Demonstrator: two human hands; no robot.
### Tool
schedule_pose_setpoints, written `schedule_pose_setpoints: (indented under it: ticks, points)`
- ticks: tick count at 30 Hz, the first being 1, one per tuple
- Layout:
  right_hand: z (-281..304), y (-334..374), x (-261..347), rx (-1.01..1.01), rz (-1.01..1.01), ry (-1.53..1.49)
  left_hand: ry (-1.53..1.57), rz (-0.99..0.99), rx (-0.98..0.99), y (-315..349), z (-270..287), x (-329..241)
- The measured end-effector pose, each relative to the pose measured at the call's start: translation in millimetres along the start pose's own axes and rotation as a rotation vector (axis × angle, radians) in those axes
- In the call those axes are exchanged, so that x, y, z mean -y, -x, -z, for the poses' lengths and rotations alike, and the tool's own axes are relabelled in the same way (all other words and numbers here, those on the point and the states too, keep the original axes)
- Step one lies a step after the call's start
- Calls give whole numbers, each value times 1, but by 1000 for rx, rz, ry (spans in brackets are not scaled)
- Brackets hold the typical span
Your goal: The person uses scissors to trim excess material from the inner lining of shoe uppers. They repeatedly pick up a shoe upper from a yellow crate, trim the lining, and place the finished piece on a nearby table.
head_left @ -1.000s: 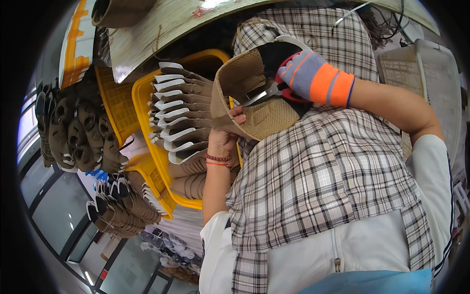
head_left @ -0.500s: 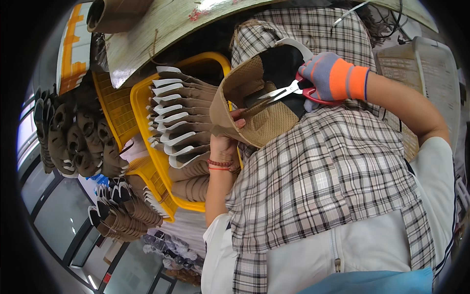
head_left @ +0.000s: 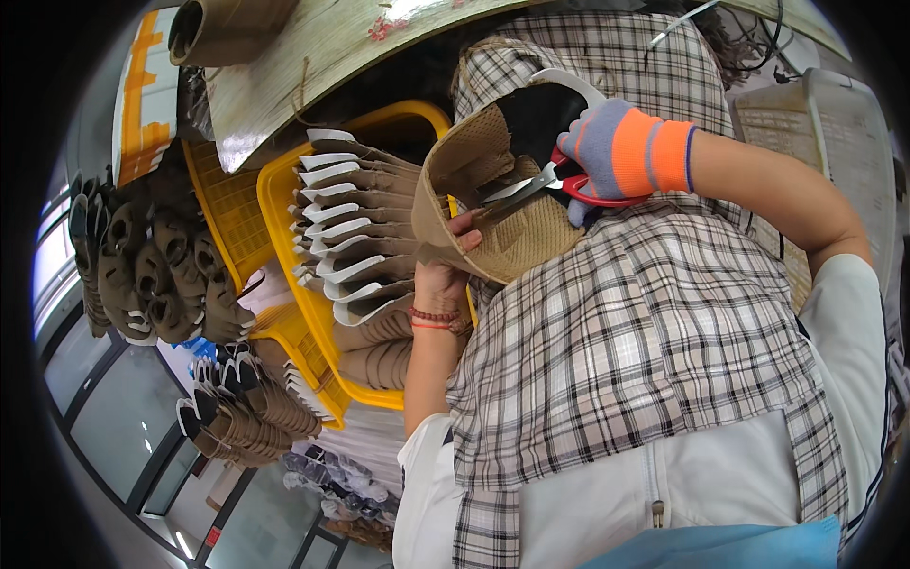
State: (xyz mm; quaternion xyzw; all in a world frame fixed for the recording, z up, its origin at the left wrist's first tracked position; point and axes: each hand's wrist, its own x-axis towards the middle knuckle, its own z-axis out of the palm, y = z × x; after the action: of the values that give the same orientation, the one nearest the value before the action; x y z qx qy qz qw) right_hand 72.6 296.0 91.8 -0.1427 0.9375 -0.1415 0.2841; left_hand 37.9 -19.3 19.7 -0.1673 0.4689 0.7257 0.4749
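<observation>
My left hand [head_left: 444,261], with a red bead bracelet at the wrist, grips a tan mesh shoe upper [head_left: 531,237] from below, held over my checked apron [head_left: 645,351]. My right hand [head_left: 621,152], in a grey and orange glove, is closed on red-handled scissors [head_left: 536,180]. The blades point left into the opening of the upper and touch its inner edge. A white strip [head_left: 573,85] curves over the black lining at the top of the upper.
A yellow crate [head_left: 275,204] left of my hands holds stacked tan uppers with white linings [head_left: 346,228]. Further left are another yellow crate [head_left: 223,213] and piles of brown uppers [head_left: 152,275]. A wooden board [head_left: 313,66] spans the top, and a white crate [head_left: 834,123] stands at the right.
The shoe upper has been turned in my left hand, its opening now facing up. My right hand has brought the scissors' blades into that opening.
</observation>
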Motion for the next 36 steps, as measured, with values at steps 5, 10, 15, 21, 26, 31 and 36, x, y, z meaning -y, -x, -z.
schedule_pose_setpoints:
  ticks: [5,10,15,21,26,31,36]
  points:
    - [9,-2,8,65,-18,-36,29,-6,138,-1,-4,-2]
    - [21,-2,16,181,-59,36,53,10,126,-3,-4,-2]
    - [9,12,12,3,-50,35,50,-9,98,-3,-2,-1]
    - [18,8,28,73,-91,-62,115,45,24,-5,-6,-3]
    - [18,-3,33,164,-110,-24,143,32,-91,-12,18,12]
    - [24,-2,31,254,-137,-53,142,51,-44,-12,6,5]
    - [19,-2,24,247,-102,-99,80,31,-45,-9,4,2]
